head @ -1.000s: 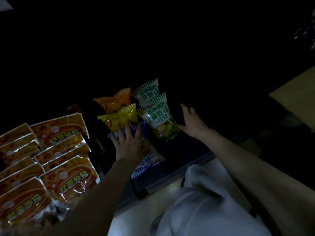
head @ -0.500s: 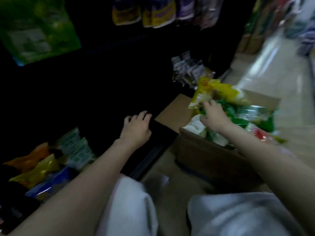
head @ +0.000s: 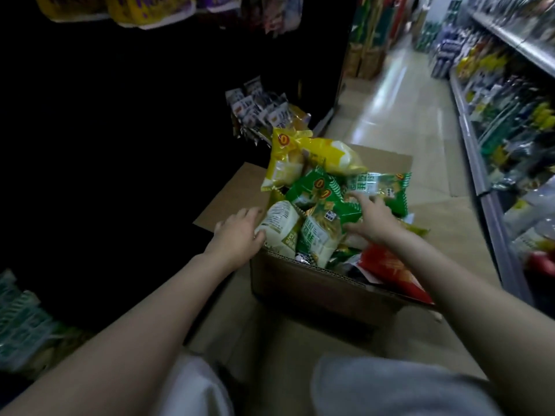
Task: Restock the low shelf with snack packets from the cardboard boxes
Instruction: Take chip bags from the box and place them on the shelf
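An open cardboard box (head: 303,285) stands on the floor in front of me, heaped with snack packets. My left hand (head: 238,232) is at the box's left rim, thumb and fingers around the edge of a pale white-green packet (head: 280,228). My right hand (head: 372,220) lies spread over the green packets (head: 318,190), index finger reaching onto a green-and-white packet (head: 378,184). A yellow packet (head: 312,153) tops the heap and a red one (head: 390,268) hangs over the right rim. The low shelf (head: 105,235) on my left is dark; blurred greenish packets (head: 21,322) show at its near end.
The box's left flap (head: 234,193) lies open toward the dark shelf. More packets (head: 264,109) sit on the shelf beyond the box. An aisle floor (head: 399,106) runs ahead, with a stocked shelf unit (head: 510,121) along the right. My knees (head: 390,385) are at the bottom.
My view swung right from the low shelf to the box. My left hand left the shelf edge and came to the pale packet; my right hand moved onto the green packets.
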